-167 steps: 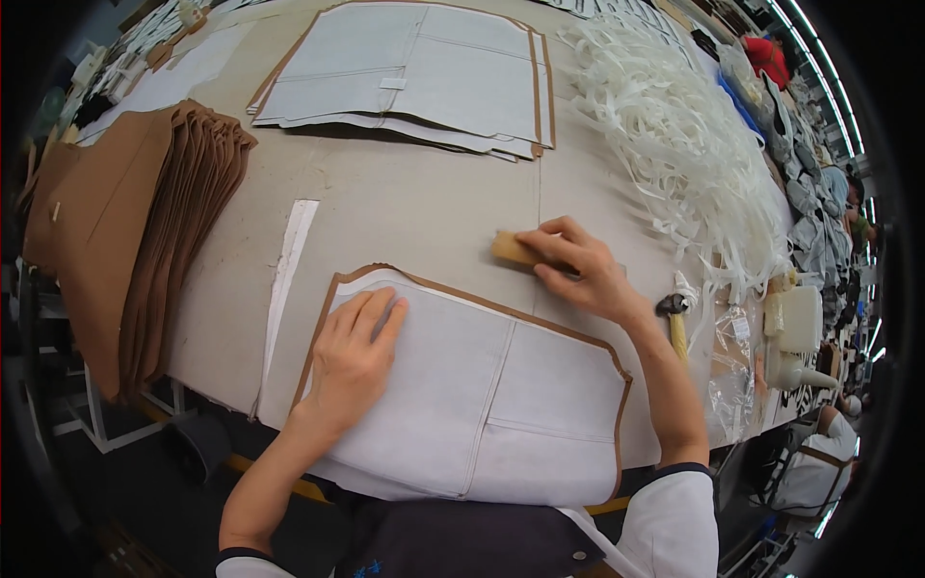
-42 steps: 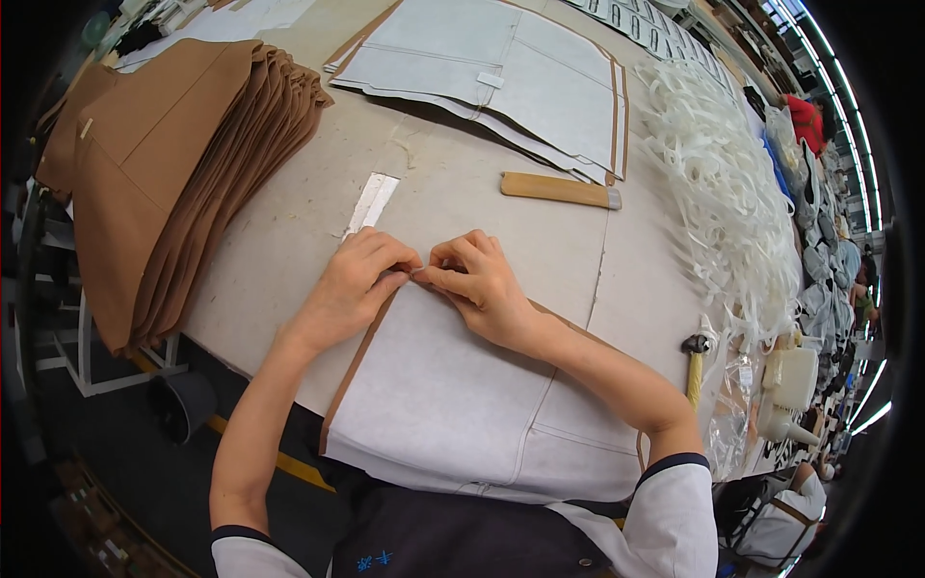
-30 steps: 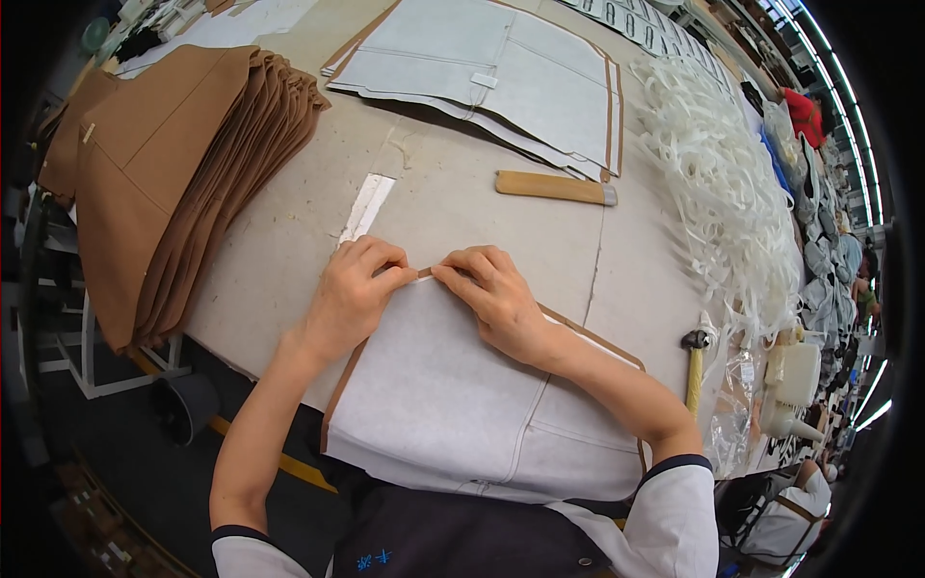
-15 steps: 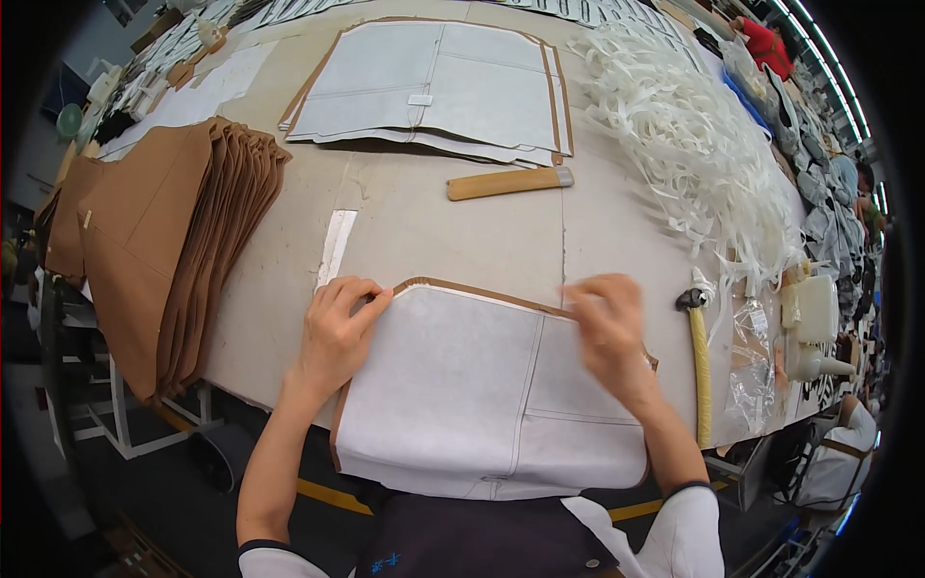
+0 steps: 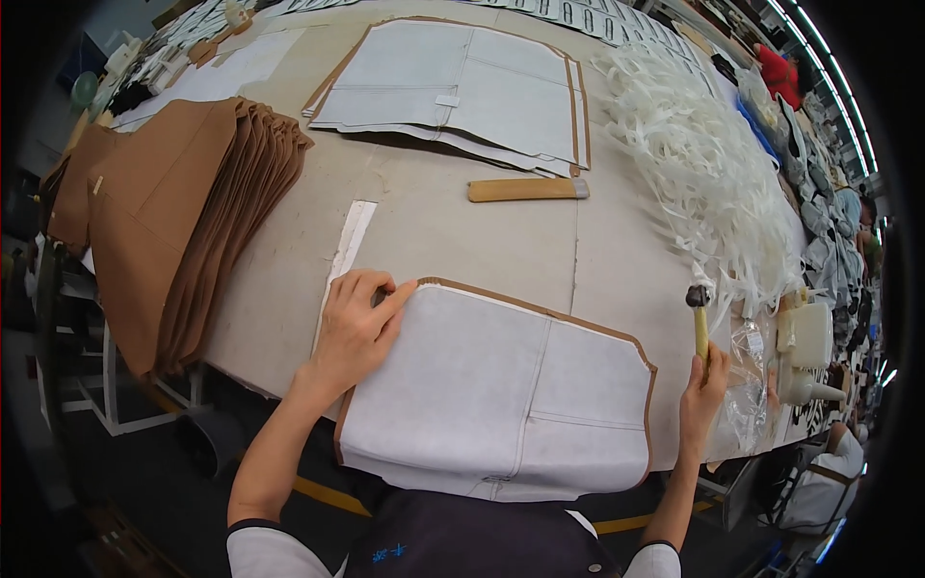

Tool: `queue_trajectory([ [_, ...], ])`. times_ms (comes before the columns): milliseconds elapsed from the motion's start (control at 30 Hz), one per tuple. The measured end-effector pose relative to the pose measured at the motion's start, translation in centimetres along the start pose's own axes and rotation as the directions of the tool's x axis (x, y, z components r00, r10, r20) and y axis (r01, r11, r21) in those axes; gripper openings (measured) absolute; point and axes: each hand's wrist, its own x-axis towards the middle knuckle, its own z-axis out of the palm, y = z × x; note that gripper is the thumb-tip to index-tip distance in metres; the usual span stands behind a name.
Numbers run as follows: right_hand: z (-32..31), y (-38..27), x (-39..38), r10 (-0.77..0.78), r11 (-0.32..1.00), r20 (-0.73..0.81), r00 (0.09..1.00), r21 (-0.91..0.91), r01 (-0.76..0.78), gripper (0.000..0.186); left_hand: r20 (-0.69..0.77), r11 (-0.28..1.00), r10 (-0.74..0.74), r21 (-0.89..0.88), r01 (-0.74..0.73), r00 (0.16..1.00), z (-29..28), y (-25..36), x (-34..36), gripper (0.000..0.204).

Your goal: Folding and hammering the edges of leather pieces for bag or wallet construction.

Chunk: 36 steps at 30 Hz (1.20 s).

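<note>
Close in front of me lies a panel (image 5: 462, 376) with a pale, whitish face, stitched seam lines and a folded brown edge; its near side hangs over the table's front edge. My left hand (image 5: 355, 326) is closed at the panel's upper left corner, index fingertip on the brown edge; the thumb's grip is partly hidden. To the right of the panel, my right hand (image 5: 708, 387) is wrapped around the yellow handle of a hammer (image 5: 700, 323). The hammer's dark head points away from me, beside the white strips.
Brown panels (image 5: 159, 231) are stacked at the left. Pale panels (image 5: 405, 87) lie at the back, with a wooden-handled tool (image 5: 525, 190) before them. Tangled white strips (image 5: 684, 144) heap at the right, near a white plastic bottle (image 5: 809, 334) and clear plastic wrapping (image 5: 747, 385).
My right hand has left the panel's far edge, moved right and taken hold of the hammer's handle. My left hand stays at the corner, shifted slightly right.
</note>
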Motion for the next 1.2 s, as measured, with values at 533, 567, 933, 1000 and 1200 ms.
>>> queue_trajectory([
  [533,6.7,-22.3,6.2,-0.589,0.722,0.325,0.74,0.623,0.301,0.068,0.018,0.998,0.008,0.063,-0.009,1.0,0.9,0.1,-0.4,0.047],
  [567,7.5,-22.7,6.1,-0.614,0.707,0.316,0.723,0.628,0.326,0.072,0.006,0.998,0.008,0.065,-0.009,1.0,0.9,0.1,-0.5,0.048],
  [933,6.7,-24.6,5.9,-0.664,0.735,0.368,0.651,0.479,0.479,0.075,-0.08,0.997,0.042,0.066,-0.037,0.996,1.3,-0.2,-0.6,0.042],
  [1000,6.7,-25.0,6.5,-0.667,0.738,0.399,0.63,0.475,0.48,0.075,-0.076,0.997,0.048,0.068,-0.043,0.996,1.1,0.0,-0.5,0.037],
  [1200,7.8,-25.5,5.2,-0.705,0.691,0.251,0.664,0.457,0.561,0.073,-0.115,0.997,0.059,0.057,-0.052,0.992,1.5,-0.1,-0.5,0.036],
])
